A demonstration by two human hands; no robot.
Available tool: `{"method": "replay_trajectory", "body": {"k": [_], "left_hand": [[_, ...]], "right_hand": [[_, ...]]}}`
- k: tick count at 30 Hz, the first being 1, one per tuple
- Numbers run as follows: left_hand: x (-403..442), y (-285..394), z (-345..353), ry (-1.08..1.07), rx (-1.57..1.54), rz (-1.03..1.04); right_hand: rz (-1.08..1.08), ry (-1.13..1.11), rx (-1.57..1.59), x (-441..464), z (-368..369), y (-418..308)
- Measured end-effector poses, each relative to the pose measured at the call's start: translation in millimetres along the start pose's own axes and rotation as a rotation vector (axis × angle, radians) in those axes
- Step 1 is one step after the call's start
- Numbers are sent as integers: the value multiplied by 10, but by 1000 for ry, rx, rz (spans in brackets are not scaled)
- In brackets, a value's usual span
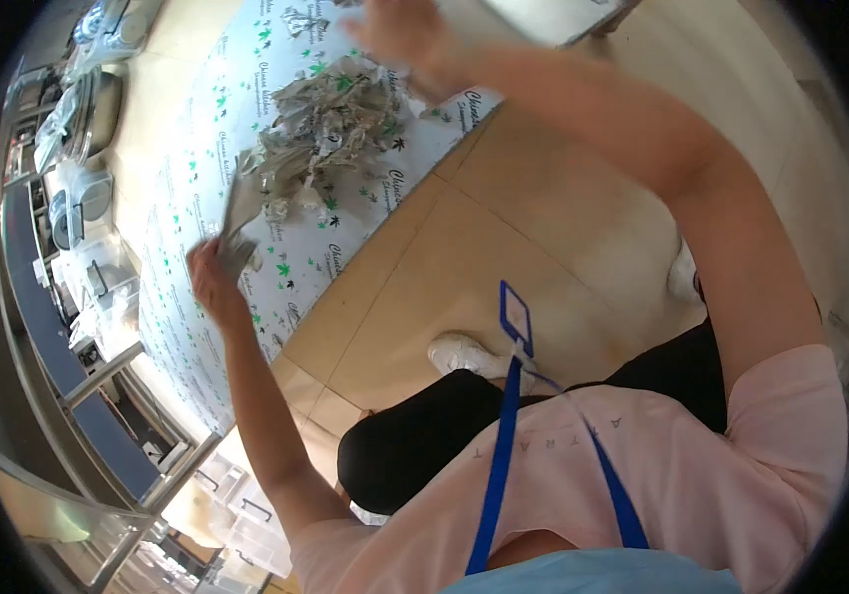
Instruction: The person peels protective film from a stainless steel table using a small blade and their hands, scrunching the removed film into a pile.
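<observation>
My left hand (215,277) is closed at the left side of a printed white sheet (286,282), gripping a flat grey strip (242,203) that tapers toward a pile. This pile of crumpled, torn grey scraps (330,129) lies on the sheet, just right of the strip. Whether the strip is a loose scrap or a tool, I cannot tell. My right hand (405,40) is raised at the top, above the sheet's far right part, smeared by motion. Its fingers are too blurred to read. A smaller grey scrap (304,22) lies near the top edge.
The sheet's straight edge runs diagonally beside the tiled floor (424,267). Metal rack rails (108,371) and clear plastic bins (93,262) stand at the left. A large round pot (98,114) is at the upper left. A blue lanyard with a badge (516,319) hangs from my neck.
</observation>
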State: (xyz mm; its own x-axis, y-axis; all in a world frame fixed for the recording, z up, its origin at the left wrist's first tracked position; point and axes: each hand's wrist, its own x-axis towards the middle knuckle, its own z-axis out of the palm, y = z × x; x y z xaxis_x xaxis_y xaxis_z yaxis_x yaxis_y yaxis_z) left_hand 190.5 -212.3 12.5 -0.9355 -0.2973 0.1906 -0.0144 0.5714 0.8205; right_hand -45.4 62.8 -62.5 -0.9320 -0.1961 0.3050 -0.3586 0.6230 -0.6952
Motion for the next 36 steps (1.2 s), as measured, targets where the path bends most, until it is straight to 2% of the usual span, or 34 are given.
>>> {"method": "replay_trajectory", "body": {"k": [1,2,3,4,6,9,11,14,16,19,21,22,23,24,25,26,28,29,32,33,34,36], "left_hand": [[122,-134,124,5,114,40],[249,-227,259,9,226,83],[316,-190,466,3,384,72],[369,-132,668,5,542,58],[430,-300,891,-30,682,169],[398,-396,1052,-136,386,168],[357,-338,1014,-131,429,202],[297,-341,1028,-15,381,164],[271,-377,1052,101,371,95],[282,-411,905,121,442,91],[331,-629,770,136,403,66],[344,-564,750,141,380,55],[338,-482,721,142,61,-110],[364,-595,701,196,-31,-124],[412,-818,631,249,-121,-140],[467,-959,555,299,-207,-160],[506,-817,368,205,314,-122],[515,-701,382,311,451,-105],[676,-704,376,281,571,74],[792,-650,396,195,568,-146],[893,-481,418,3,621,-179],[1196,-268,607,-54,730,-104]], "right_hand": [[89,-89,-112,513,90,323],[86,-53,-271,483,-332,128],[111,-115,-415,589,-410,109],[107,-191,-431,687,-456,72],[123,-359,-459,746,-416,86],[-157,-133,-440,670,339,385],[-99,-388,-317,455,414,99],[-145,-491,-287,-38,313,-258],[-181,-126,-247,11,383,-176],[-151,454,-303,401,463,102],[71,248,-353,803,408,322],[98,153,-435,830,267,295],[126,58,-518,853,101,280],[153,-39,-602,878,-26,274],[232,-8,-420,1265,463,967],[146,5,-403,1273,395,980],[-15,0,-350,1077,321,934],[-23,42,-301,997,426,836],[1,125,-215,702,354,576],[17,51,-347,644,269,440],[60,18,-266,539,276,387],[97,3,-129,578,153,334]]}}
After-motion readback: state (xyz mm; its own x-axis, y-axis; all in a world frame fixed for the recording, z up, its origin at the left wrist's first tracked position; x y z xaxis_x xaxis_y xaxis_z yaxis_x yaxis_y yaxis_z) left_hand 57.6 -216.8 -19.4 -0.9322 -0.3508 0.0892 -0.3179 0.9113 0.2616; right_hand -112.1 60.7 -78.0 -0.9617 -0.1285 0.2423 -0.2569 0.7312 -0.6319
